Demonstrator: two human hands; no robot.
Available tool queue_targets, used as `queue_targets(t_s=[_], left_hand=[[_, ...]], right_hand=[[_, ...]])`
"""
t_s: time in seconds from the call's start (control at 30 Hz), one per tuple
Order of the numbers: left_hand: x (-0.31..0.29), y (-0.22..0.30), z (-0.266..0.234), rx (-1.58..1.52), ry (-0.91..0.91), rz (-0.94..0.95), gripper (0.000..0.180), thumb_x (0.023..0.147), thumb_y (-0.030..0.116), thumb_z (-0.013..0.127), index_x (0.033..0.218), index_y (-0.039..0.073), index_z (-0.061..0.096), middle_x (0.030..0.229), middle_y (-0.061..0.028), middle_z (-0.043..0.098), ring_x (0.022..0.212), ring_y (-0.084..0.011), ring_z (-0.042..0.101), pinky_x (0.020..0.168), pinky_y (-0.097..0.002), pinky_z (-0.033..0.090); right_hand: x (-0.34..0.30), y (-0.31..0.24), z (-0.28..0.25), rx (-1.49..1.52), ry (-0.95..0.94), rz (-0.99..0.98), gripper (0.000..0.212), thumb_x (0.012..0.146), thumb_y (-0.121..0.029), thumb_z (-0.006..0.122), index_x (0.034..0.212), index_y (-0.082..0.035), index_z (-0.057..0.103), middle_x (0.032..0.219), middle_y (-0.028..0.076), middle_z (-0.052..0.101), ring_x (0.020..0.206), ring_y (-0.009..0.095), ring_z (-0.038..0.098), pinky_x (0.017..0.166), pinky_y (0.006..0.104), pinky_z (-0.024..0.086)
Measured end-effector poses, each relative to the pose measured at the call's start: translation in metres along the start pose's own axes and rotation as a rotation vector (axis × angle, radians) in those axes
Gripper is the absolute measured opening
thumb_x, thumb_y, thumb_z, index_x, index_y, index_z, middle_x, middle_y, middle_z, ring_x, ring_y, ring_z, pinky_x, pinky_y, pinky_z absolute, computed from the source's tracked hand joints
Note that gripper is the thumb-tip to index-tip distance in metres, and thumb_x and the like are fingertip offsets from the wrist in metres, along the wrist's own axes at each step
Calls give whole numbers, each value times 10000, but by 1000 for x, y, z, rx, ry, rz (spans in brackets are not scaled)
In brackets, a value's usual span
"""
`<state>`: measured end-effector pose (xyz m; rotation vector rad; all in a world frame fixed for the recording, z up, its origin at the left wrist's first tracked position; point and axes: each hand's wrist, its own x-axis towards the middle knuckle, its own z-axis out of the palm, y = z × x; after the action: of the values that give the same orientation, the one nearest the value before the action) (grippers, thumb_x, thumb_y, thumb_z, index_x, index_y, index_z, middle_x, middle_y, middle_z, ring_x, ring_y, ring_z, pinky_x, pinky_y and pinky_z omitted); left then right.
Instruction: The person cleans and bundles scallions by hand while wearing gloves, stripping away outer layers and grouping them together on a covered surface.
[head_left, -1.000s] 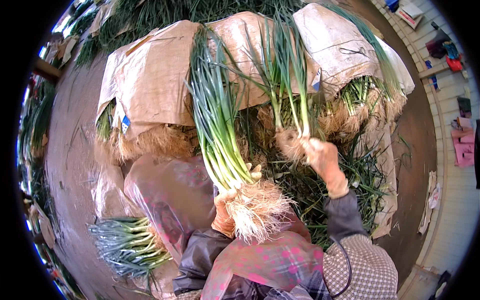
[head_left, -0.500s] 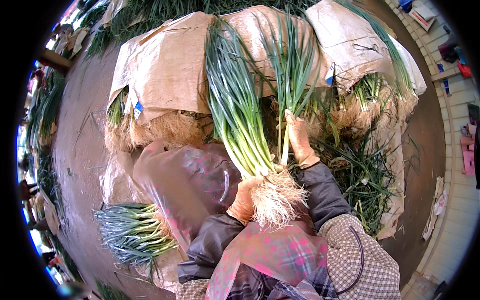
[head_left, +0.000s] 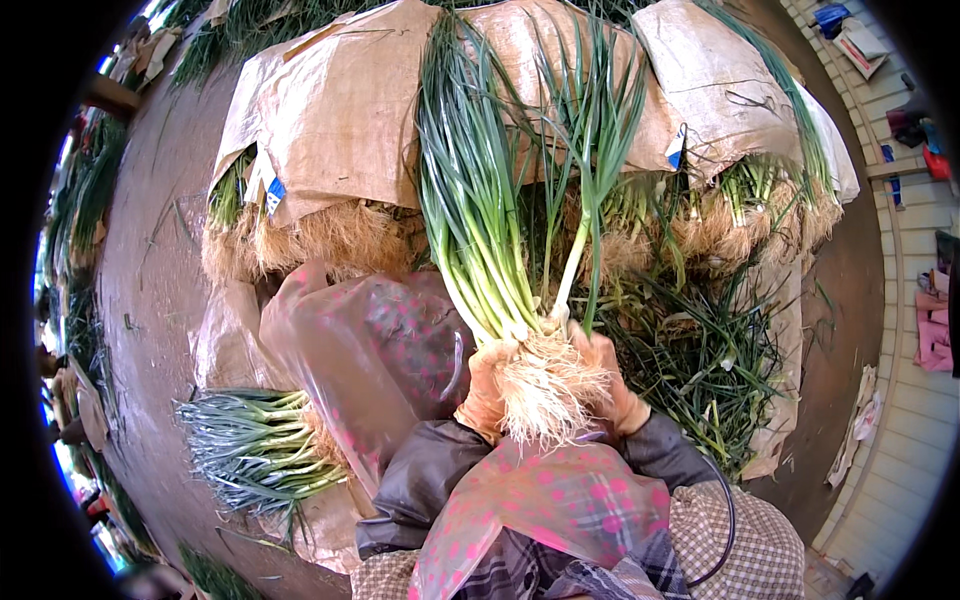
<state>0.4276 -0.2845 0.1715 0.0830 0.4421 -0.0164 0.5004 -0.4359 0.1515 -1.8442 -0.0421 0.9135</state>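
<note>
A bunch of green onions (head_left: 490, 260), with long green leaves and pale stalks, stands out in front of me, its leaves pointing away. Its whitish tangled roots (head_left: 548, 392) hang toward my lap. My left hand (head_left: 485, 390), in an orange glove, is closed round the lower stalks on the left side. My right hand (head_left: 606, 378), gloved alike, grips the right side by the roots, where a few stalks (head_left: 572, 268) lean apart from the main bunch. The roots hide part of the fingers of both hands.
Beyond are several green onion bundles under tan woven sacks (head_left: 330, 110), roots (head_left: 345, 235) facing me. Another pile of green onions (head_left: 255, 445) lies at the left. Loose leaves (head_left: 705, 350) are heaped at the right. A plastic apron with pink dots (head_left: 560, 495) covers my lap.
My right hand has come down from the upper stalks to the root end, beside my left hand. The separate stalks now lie closer against the bunch.
</note>
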Motion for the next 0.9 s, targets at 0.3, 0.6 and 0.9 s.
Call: queue_targets(t_s=[0.3,0.6,0.9], left_hand=[[-2,1,-36,-4,115,59,416,765,263,562,1103,21,554,1072,-142,609,920,-249,594,837,-371,500],[0,4,-18,68,50,72,739,750,304,573,1393,1,375,1193,-207,576,1075,-325,583,919,-440,498],[3,7,-19,7,-7,133,712,717,215,576,1364,-29,404,1141,-205,589,1040,-314,590,929,-418,489]], right_hand=[[134,-6,14,572,-71,-61,472,1002,-389,448,1289,-20,511,1242,148,553,972,164,578,749,291,514],[24,67,-25,1122,-344,193,257,904,-36,492,1088,142,516,1233,234,536,1164,298,559,973,311,515],[-83,114,-121,364,-5,380,229,956,-163,520,1023,38,607,958,145,673,811,223,674,782,283,539]])
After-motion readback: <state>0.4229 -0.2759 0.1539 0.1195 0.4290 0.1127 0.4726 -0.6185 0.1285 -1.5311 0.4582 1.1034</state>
